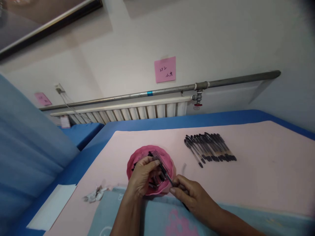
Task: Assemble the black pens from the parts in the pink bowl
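Note:
A black pen (166, 174) slants between my two hands, in front of the pink bowl's right side. My left hand (145, 172), closed, pinches its upper end over the bowl. Low on the pen, my right hand (189, 193) has its fingers wrapped round it, just right of the bowl. The pink scalloped bowl (131, 157) holds several clear and black pen parts, partly hidden by my left hand. Farther right lies a row of pens (209, 147) with clear barrels and black ends, side by side on the pink sheet.
The pink sheet (265, 164) covers a blue surface. A blue-grey cloth (159, 216) spreads along the near edge. Crumpled tissue (95, 195) and white paper (52, 206) lie left. Behind are a radiator (137, 112), a pipe (118, 98) and a red valve (198, 105). A blue curtain (29, 154) hangs left.

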Demonstrator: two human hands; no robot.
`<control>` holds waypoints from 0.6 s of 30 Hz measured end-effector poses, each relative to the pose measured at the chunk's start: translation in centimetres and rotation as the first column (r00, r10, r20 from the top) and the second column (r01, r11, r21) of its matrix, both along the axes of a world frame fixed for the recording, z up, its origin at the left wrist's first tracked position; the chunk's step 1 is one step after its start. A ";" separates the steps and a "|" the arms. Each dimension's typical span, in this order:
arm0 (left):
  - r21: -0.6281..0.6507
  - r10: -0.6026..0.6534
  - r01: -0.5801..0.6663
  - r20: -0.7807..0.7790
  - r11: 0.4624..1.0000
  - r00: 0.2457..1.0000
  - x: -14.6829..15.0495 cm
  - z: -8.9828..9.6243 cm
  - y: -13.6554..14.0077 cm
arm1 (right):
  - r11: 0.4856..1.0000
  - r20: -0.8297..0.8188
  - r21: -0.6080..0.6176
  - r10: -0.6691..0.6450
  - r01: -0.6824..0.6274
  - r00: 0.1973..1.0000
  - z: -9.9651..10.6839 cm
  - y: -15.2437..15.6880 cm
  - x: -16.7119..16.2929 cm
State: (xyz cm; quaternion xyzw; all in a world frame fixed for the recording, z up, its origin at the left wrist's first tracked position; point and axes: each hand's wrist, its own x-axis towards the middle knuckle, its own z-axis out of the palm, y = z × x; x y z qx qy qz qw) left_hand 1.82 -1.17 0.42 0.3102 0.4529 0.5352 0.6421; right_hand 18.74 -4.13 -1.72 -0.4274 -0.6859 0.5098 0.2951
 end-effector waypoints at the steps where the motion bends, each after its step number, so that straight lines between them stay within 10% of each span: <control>1: -0.020 0.001 -0.001 0.006 1.000 1.000 0.1 0.0 0.0 | 1.000 0.010 0.018 -0.002 0.002 1.000 0.0 0.0 0.0; 18: -0.045 0.095 -0.094 0.036 0.995 0.995 0.6 -0.4 0.2 | 0.990 0.039 -0.054 -0.132 0.134 0.990 0.6 0.0 -0.2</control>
